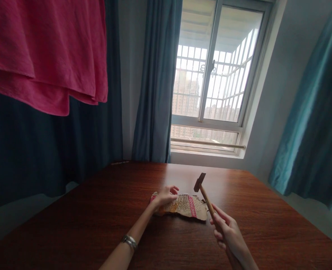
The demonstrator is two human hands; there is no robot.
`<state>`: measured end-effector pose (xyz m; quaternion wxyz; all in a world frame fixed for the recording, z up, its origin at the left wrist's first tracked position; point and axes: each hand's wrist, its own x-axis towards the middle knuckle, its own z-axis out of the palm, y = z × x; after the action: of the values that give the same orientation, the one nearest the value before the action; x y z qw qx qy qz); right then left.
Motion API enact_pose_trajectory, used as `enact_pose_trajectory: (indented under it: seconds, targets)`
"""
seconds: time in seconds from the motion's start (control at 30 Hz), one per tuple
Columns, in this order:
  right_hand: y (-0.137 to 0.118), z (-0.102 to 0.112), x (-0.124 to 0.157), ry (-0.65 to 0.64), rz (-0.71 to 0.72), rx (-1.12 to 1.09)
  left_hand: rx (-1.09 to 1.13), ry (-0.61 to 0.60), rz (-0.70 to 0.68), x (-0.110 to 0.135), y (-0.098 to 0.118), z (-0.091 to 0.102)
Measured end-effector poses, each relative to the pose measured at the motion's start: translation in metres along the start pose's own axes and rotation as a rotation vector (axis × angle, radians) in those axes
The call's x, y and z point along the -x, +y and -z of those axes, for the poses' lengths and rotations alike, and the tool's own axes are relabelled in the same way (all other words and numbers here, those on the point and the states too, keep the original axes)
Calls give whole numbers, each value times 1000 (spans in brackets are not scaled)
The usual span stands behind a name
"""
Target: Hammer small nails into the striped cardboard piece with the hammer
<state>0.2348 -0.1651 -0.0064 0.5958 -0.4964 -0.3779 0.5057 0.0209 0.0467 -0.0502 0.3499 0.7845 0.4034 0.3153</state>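
A hammer with a wooden handle (207, 198) and a dark metal head (199, 182) is gripped in my right hand (225, 225). The head points up and away, raised above the far right end of a flat, torn-edged piece that looks like cardboard (184, 208). Many small dark dots mark this piece, and rows of thin dark nail-like bits stand along its far edge. A pink printed band (192, 207) crosses its right part. Over its left end lies my left hand (166, 195), fingers loosely bent and apart, with nothing visible between them.
The brown wooden table (98, 217) extends to the wall under a barred window (211, 75). A pink cloth (50, 52) hangs at the upper left. Blue curtains hang on the left (156, 93) and right (304, 131).
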Motion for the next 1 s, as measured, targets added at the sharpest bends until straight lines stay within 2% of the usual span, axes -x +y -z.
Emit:
enact_pose_trajectory:
  seconds: [0.2, 0.57, 1.0]
  targets:
    - [4, 1, 2, -11, -15, -2, -62, 4, -61, 7, 7, -7]
    - [0, -5, 1, -20, -36, 18, -24, 35, -27, 10, 17, -21]
    - [2, -7, 4, -60, -9, 17, -122, 62, -14, 7, 7, -23]
